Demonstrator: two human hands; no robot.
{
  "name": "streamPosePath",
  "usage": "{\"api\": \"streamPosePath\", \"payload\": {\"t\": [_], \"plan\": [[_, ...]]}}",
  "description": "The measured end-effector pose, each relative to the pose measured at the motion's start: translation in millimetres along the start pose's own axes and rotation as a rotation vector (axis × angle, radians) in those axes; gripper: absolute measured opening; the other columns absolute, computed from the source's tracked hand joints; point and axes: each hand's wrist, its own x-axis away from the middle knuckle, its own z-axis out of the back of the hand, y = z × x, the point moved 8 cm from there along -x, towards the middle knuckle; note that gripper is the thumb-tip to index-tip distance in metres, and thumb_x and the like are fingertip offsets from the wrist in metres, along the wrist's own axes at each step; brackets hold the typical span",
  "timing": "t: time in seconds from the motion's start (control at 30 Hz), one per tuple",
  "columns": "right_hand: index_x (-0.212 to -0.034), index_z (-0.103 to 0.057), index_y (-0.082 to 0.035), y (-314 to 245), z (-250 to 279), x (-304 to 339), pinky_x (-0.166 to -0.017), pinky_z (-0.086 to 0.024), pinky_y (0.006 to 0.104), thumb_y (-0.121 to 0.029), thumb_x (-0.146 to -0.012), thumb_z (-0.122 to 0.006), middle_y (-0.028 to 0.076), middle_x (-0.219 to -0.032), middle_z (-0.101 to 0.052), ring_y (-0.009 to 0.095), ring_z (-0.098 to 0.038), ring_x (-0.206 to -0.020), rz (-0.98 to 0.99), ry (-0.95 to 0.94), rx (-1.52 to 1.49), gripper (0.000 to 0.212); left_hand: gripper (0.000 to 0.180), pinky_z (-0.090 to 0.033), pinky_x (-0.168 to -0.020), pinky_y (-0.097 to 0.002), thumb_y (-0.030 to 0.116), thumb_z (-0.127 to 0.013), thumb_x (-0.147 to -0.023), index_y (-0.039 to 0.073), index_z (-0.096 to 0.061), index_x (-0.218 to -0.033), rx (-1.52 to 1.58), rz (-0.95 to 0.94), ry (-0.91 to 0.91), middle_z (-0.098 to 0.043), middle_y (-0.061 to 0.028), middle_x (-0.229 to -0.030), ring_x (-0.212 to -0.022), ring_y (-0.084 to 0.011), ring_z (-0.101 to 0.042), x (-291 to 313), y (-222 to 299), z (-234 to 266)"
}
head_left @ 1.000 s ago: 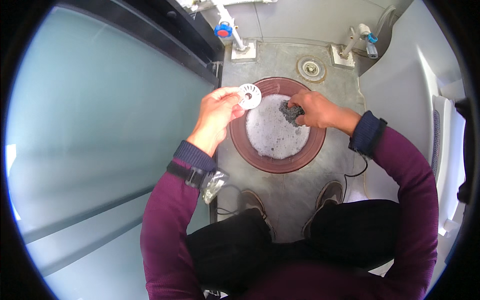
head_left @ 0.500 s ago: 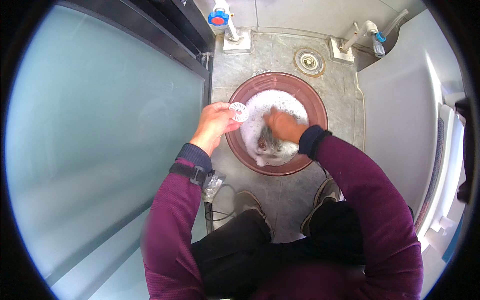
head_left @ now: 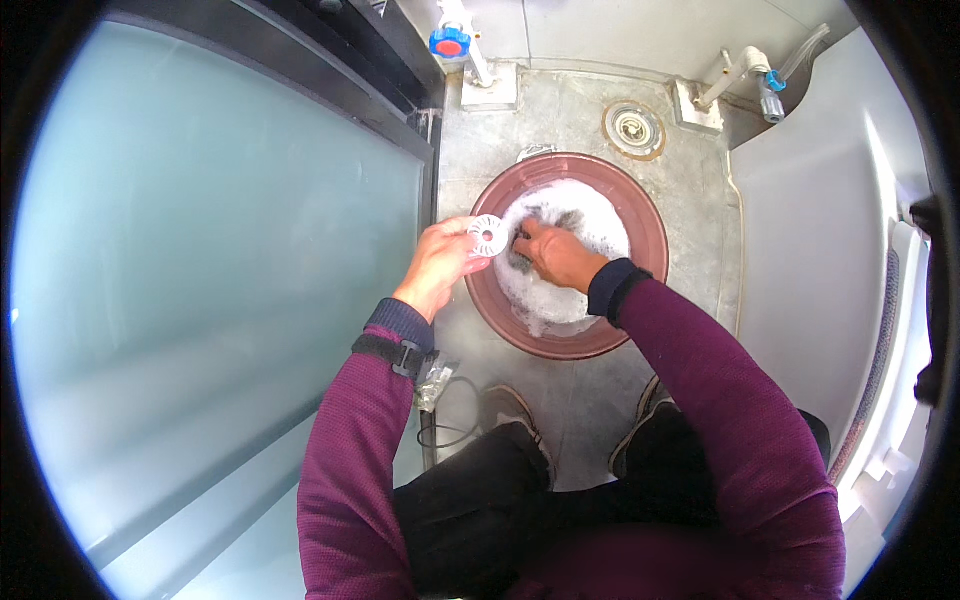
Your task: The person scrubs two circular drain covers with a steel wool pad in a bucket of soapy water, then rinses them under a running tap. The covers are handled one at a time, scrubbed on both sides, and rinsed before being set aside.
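My left hand [head_left: 440, 262] pinches a white round disc [head_left: 488, 236] with a ring of slots and a hole in its middle, held at the left rim of a reddish-brown basin [head_left: 640, 215]. White suds [head_left: 565, 305] cover most of the water inside. Over the basin's middle, my right hand [head_left: 555, 255] dips its fingertips into the foam with the fingers apart. Dark gaps in the foam lie around these fingers. Nothing shows in the right hand, and what lies under the suds is hidden.
A round floor drain [head_left: 634, 130] sits behind the basin. Pipes with a blue-and-red valve handle [head_left: 449, 42] and a blue tap [head_left: 775, 82] stand along the back wall. A frosted glass panel [head_left: 230, 270] closes the left side; a white appliance [head_left: 820, 200] stands right.
My right hand has shifted slightly left within the basin, and the gap in the foam has moved up beside its fingers. The left hand has turned the disc more face-up.
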Motion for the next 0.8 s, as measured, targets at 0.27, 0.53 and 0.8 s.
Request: {"api": "streamPosePath", "payload": {"t": [0.27,0.53,0.8], "plan": [[-0.111,-0.067,0.000,-9.3,96.9,12.8,-0.088,-0.053,0.0489,-0.024,-0.084,-0.076,0.025,-0.103,-0.065,0.043,-0.065,-0.099,-0.228,0.453,-0.465,0.038,0.027,-0.062,-0.086,-0.0350,0.003,-0.056,-0.100,-0.004,-0.065,-0.124,-0.009,-0.057,-0.054,-0.073,-0.0138,-0.112,-0.098,-0.0220,-0.073,7.6,6.7,-3.8],[-0.104,-0.062,-0.001,-70.9,111.7,35.6,-0.075,-0.053,0.0533,-0.011,-0.080,-0.077,0.023,-0.101,-0.057,0.047,-0.063,-0.089,-0.187,0.633,-0.299,0.030,0.027,-0.062,-0.086,-0.0367,-0.004,-0.049,-0.099,-0.005,-0.067,-0.119,0.111,-0.198,0.035,-0.072,-0.0129,-0.108,-0.091,-0.0212,-0.070,20.7,27.9,-13.7],[-0.102,-0.064,0.000,-52.7,135.9,44.2,-0.077,-0.052,0.0497,-0.013,-0.080,-0.080,0.022,-0.095,-0.059,0.044,-0.063,-0.089,-0.294,0.744,-0.336,0.031,0.032,-0.060,-0.088,-0.0362,-0.004,-0.049,-0.099,-0.004,-0.065,-0.127,0.050,-0.204,-0.018,-0.072,-0.0111,-0.113,-0.098,-0.0201,-0.070,40.4,43.8,-25.4]]}}
